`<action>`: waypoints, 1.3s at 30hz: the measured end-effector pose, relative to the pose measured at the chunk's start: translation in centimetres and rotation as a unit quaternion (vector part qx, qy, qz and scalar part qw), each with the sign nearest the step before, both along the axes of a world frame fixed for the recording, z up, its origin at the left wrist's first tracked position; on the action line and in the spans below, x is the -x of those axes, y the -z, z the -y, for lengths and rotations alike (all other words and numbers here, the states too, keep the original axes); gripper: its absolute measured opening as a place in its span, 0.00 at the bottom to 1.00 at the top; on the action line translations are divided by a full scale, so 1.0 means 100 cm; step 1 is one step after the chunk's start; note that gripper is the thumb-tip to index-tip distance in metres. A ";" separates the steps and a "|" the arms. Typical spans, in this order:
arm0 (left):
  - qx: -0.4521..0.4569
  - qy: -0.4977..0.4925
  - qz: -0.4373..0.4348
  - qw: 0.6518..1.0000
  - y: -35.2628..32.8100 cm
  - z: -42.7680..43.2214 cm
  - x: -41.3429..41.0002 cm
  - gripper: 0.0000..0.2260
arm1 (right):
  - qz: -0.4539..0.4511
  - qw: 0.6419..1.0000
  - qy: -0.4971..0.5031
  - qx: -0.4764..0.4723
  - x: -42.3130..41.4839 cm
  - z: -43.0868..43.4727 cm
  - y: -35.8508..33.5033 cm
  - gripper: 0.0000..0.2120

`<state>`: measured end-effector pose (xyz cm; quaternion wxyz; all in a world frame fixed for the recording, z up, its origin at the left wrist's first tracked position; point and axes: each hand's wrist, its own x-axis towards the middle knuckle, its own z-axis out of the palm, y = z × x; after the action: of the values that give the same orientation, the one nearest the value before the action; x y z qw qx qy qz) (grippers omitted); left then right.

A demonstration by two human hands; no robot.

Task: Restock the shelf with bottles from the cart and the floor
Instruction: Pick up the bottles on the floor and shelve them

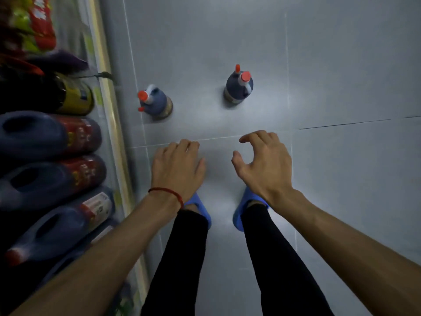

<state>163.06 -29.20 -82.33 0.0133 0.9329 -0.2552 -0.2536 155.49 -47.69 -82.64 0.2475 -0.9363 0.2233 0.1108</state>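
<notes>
Your left hand point(176, 166) and right hand point(264, 164) are hovering empty, fingers loosely curled, mid-frame. Two dark bottles, the left bottle point(157, 102) and the right bottle point(238, 87), are standing on the floor point(341, 65) above them; the stocked shelf point(107, 92) is lining the left edge.

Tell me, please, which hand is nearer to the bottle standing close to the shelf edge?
Left. The left hand hovers just below the bottle near the shelf in the view, while the right hand is off to its right, below the other bottle.
</notes>
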 end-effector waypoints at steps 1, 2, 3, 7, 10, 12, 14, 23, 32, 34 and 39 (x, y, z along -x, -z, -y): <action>0.007 0.001 0.004 1.000 0.024 0.003 -0.001 0.16 | 0.007 1.000 0.003 -0.002 -0.001 0.004 0.025 0.16; 0.013 0.006 0.008 1.000 0.047 0.006 -0.002 0.16 | 0.015 1.000 0.008 -0.003 -0.003 0.009 0.049 0.17; 0.017 0.016 0.015 1.000 0.072 0.009 -0.004 0.16 | 0.024 1.000 0.015 -0.006 -0.004 0.012 0.074 0.18; 0.038 0.016 0.040 0.998 0.157 0.027 -0.023 0.17 | 0.067 0.997 0.029 -0.021 -0.015 0.027 0.161 0.25; 0.045 0.009 0.071 0.996 0.216 0.044 -0.046 0.18 | 0.109 0.993 0.033 -0.015 -0.031 0.043 0.223 0.32; 0.059 0.009 0.094 0.994 0.252 0.054 -0.061 0.19 | 0.148 0.986 0.062 -0.037 -0.047 0.056 0.260 0.35; 0.079 0.006 0.117 0.990 0.280 0.062 -0.077 0.19 | 0.192 0.974 0.097 -0.074 -0.066 0.067 0.290 0.38; 0.106 -0.025 0.159 0.981 0.333 0.083 -0.113 0.19 | 0.307 0.918 0.167 -0.189 -0.123 0.077 0.332 0.48; 0.212 -0.085 0.125 0.966 0.334 0.049 -0.106 0.18 | 0.315 0.916 0.142 -0.204 -0.129 0.067 0.323 0.45; 0.288 -0.126 0.121 0.942 0.334 0.032 -0.101 0.16 | 0.311 0.919 0.128 -0.208 -0.130 0.055 0.323 0.44; 0.414 -0.293 0.193 0.840 0.333 -0.016 -0.084 0.06 | 0.316 0.915 0.090 -0.234 -0.141 0.020 0.318 0.42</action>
<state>171.47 -27.57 -115.65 0.4227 0.9017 -0.0486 0.0767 169.56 -49.67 -114.41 0.5259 -0.8137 0.1848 -0.1647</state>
